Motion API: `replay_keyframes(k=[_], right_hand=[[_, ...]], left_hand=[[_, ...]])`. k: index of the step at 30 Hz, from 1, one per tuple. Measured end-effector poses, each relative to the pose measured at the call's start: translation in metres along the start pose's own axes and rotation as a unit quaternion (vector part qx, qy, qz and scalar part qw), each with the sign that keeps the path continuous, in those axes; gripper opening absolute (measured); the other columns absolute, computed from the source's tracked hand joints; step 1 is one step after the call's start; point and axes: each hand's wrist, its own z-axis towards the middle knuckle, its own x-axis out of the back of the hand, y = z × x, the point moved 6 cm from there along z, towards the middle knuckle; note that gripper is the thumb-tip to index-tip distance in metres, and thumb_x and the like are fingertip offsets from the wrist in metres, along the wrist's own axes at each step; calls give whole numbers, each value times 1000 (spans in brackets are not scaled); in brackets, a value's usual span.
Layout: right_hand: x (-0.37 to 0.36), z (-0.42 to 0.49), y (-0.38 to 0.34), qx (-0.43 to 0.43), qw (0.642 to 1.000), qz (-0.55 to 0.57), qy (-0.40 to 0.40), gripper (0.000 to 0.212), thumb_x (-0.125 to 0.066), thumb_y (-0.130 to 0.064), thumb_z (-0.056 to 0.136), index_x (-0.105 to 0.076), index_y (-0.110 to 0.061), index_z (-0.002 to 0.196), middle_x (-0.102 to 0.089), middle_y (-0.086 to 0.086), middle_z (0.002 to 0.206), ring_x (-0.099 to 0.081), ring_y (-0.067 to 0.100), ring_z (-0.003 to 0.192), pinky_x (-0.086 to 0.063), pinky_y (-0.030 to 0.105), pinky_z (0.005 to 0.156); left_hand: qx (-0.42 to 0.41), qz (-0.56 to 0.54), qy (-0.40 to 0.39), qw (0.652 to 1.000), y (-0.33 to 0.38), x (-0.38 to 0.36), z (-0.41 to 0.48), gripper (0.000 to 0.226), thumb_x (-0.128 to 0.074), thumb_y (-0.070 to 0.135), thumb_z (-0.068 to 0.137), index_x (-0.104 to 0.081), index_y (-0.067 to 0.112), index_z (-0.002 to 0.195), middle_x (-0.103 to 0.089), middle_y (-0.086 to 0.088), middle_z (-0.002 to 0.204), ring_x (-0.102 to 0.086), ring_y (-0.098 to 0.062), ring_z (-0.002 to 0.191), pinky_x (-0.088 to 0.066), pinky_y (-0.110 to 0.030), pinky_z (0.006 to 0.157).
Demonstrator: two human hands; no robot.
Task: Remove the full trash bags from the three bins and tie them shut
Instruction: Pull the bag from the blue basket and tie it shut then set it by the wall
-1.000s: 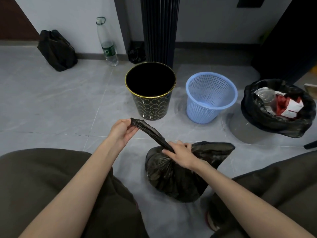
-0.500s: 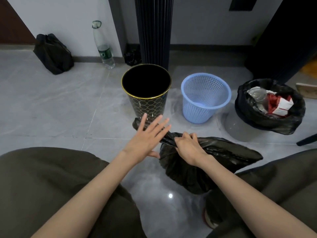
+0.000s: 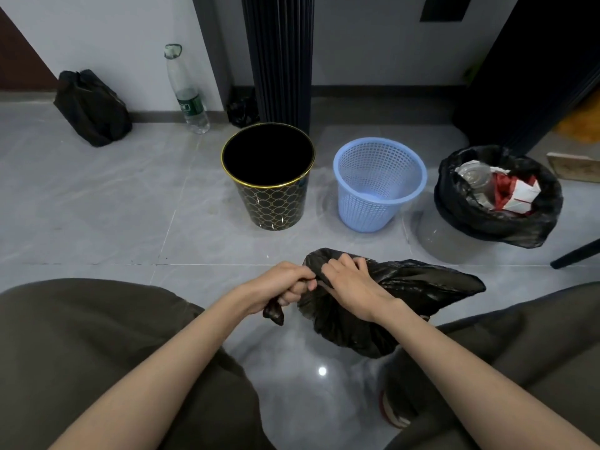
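— Which step was it?
— Tying, I'd say. The crumpled black plastic trash bag (image 3: 373, 319) sat on the floor (image 3: 130, 222), lower centre of frame.
— And the fingers (image 3: 303, 289)?
— Left hand (image 3: 282, 284) curled tight round its twisted tail, right hand (image 3: 350, 284) pinching the neck beside it. Next, that tail wanted looping through and drawing snug.

Floor (image 3: 97, 206): glossy grey tiles, pale grout lines.
Wall (image 3: 113, 34): pale grey, dark skirting (image 3: 373, 91) at its foot.
Column (image 3: 277, 60): dark, ribbed, upright.
Light: small glare (image 3: 322, 371) on the tiles.
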Motion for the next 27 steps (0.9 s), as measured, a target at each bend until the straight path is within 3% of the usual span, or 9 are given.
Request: replay_keyframes(k=[5,8,11,12,14,16,21,23,27], right_hand=[[12,-1,5,-11,997,2,79,30,-31,-37,98,-51,-15,103,-50,0,104,-42,21,101,-30,36,90],[17,-2,1,-4,991,-16,131,33,-26,-33,97,-54,-16,94,-53,0,96,-46,20,93,-36,38,87],[25,-4,0,-4,981,-46,188,26,-28,-27,96,-49,-19,82,-50,-2,81,-45,19,81,-41,39,81],[26,-4,0,-3,979,-58,195,24,-30,-25,95,-48,-20,81,-49,-2,80,-46,19,80,-42,39,80],[24,-4,-1,7,976,-76,204,15,-40,-19,93,-47,-20,80,-49,-2,78,-48,19,79,-40,39,79],[21,-5,-2,12,976,-87,198,14,-57,-11,85,-48,-19,79,-49,-2,78,-49,20,79,-36,38,80],[20,-6,-3,17,978,-110,176,24,-64,0,70,-49,-17,76,-49,1,75,-48,22,76,-44,40,75],[22,-5,-3,20,978,-114,176,23,-63,1,71,-49,-17,77,-49,1,75,-48,22,77,-45,40,76],[26,-4,-5,28,973,-126,191,27,-64,2,70,-47,-18,76,-48,0,76,-43,22,78,-35,38,78]], left_hand=[[51,-422,-11,905,2,1,0,31,-33,21,97,-62,13,88,-20,9,34,-19,-3,25,-12,-12,29],[27,-470,15,882,4,1,0,31,-35,26,100,-57,12,115,-22,7,36,-21,-4,26,-15,-11,29],[-49,-103,130,985,10,13,-5,28,-37,35,99,-58,23,84,-30,9,43,-30,-9,37,-25,-15,35],[-77,110,178,975,16,17,-9,36,-36,39,99,-51,21,72,-40,7,48,-42,-16,46,-34,-21,42],[-103,446,240,856,24,17,-16,40,-28,42,99,-51,18,77,-62,-4,74,-59,-29,77,-41,-32,63],[-107,528,246,806,23,15,-18,40,-25,39,100,-57,16,90,-65,-9,89,-60,-33,85,-43,-35,70],[-21,83,92,992,14,13,-10,32,-45,31,95,-48,15,67,-35,4,45,-42,-10,38,-56,-31,54],[21,-131,50,990,12,9,-11,31,-51,29,93,-46,17,66,-31,7,43,-34,-6,35,-51,-20,47],[17,-457,22,889,12,10,-10,18,-51,17,93,-60,11,79,-44,6,46,-49,-2,40,-57,-18,53]])
